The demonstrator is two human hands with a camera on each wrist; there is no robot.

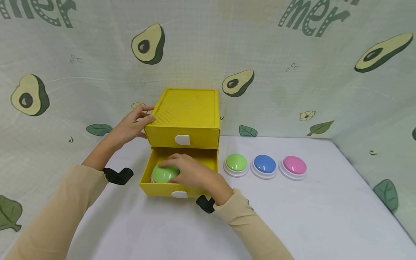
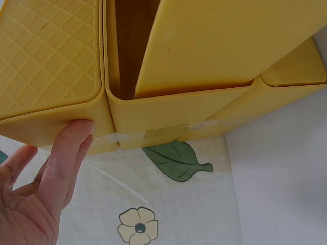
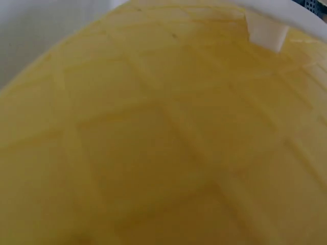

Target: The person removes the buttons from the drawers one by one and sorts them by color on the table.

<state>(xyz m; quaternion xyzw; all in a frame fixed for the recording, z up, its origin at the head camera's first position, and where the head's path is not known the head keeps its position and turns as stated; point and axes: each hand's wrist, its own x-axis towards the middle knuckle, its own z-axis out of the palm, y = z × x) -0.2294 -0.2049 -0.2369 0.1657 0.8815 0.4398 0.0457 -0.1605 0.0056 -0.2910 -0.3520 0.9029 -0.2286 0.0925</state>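
Note:
A yellow two-drawer cabinet (image 1: 191, 108) stands against the patterned cloth; its lower drawer (image 1: 157, 189) is pulled out. Inside the drawer, at the left, sits a green dome push button (image 1: 163, 174). My right hand (image 1: 193, 172) grips that button from the right, fingers over its top and thumb at the near side. The left hand (image 1: 130, 124) rests its straight fingers against the upper left side of the cabinet. In the left wrist view, a fingertip of the left hand (image 2: 36, 204) touches the yellow side wall. The right wrist view is filled by the yellow drawer front (image 3: 153, 127); the hand is hidden there.
To the right of the cabinet, a second green button (image 1: 236, 163), a blue button (image 1: 264, 164) and a pink button (image 1: 294, 165) stand in a row on the white table (image 1: 325, 216). White tabs mark the upper drawer (image 1: 162, 134) and the lower one.

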